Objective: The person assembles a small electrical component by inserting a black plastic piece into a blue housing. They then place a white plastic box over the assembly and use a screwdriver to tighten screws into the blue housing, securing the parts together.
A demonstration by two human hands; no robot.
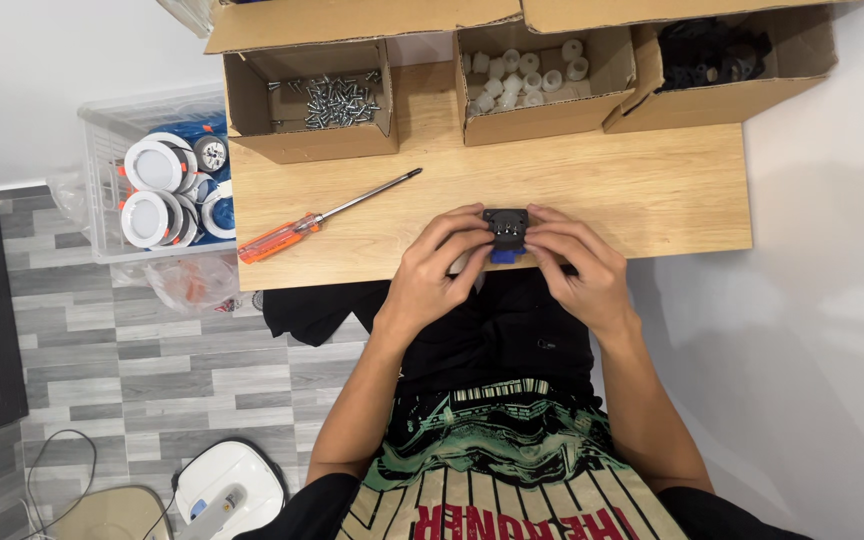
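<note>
Both my hands, left hand point(439, 268) and right hand point(577, 262), are pinched around a small black plastic part point(505, 226) with a blue piece under it, right at the near edge of the tabletop point(652, 190). No screws in it as far as I can see, and the orange-handled screwdriver point(317, 220) lies untouched to my left. Boxes of screws point(337, 98), white spacers point(527, 75) and black parts point(712, 52) line the far edge, bare wood between.

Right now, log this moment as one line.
hands: left hand and right hand hold small black part | screwdriver on table, untouched
</note>
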